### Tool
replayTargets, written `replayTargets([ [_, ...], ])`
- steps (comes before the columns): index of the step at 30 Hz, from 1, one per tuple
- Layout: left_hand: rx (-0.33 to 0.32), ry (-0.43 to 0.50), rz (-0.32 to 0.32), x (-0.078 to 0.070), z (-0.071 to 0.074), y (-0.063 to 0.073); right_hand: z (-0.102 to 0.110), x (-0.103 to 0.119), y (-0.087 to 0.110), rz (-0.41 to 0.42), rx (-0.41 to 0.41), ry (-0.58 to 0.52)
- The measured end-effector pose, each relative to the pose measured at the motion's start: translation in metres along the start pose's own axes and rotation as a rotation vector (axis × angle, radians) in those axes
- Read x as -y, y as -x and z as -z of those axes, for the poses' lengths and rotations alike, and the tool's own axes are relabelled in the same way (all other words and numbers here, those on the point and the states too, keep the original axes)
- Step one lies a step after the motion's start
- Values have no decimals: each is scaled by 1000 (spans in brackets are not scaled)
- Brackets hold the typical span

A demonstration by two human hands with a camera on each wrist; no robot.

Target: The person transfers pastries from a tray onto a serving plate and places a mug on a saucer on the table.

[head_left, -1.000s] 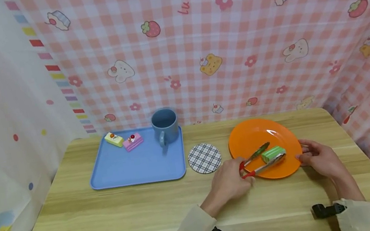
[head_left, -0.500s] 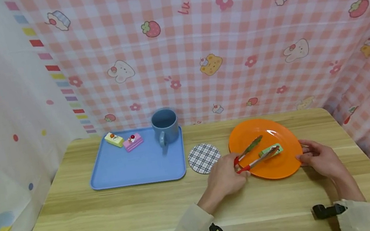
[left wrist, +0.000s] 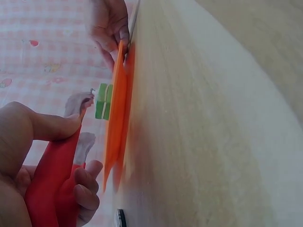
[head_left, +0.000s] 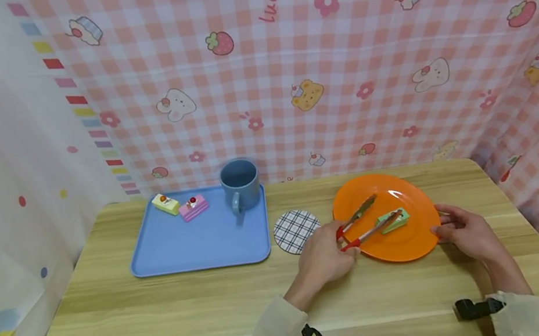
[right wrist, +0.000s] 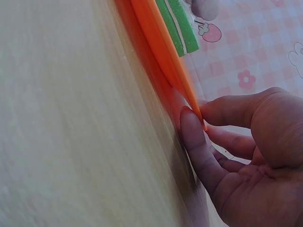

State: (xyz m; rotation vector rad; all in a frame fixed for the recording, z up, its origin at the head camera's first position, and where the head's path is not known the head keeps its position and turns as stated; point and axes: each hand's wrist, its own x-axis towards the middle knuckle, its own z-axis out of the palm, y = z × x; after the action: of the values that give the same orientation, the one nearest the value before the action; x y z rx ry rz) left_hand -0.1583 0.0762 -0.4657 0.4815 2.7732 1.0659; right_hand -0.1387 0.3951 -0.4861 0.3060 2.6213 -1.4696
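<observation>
Left hand (head_left: 327,254) grips red-handled tongs (head_left: 360,224) by the hinge end, thumb and fingers curled round the red handles. Tong arms are spread apart, tips reaching over the orange plate (head_left: 409,244). Green cake slice (head_left: 393,220) lies on the plate, touching the near arm's tip; the far arm stands clear of it, so the slice is not clamped. Left wrist view: slice (left wrist: 102,101) sits on the plate just beyond the tong tips.

Right hand (head_left: 462,230) rests at the plate's right rim, thumb and fingers lightly pinching the edge (right wrist: 201,118).

Plate sits on the wooden table (head_left: 166,319), right of a checked coaster (head_left: 297,230).
</observation>
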Motion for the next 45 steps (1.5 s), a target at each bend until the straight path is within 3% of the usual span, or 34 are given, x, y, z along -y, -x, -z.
replayTargets([
  [10,-18,-6,-20,3,5,7,2,-3,1,-16,2,-11],
  [23,-86,-18,-42,15,14,19,1,-1,-2,-39,3,3],
  [45,-192,46,-41,29,46,36,-1,-1,-1,-39,-8,0],
])
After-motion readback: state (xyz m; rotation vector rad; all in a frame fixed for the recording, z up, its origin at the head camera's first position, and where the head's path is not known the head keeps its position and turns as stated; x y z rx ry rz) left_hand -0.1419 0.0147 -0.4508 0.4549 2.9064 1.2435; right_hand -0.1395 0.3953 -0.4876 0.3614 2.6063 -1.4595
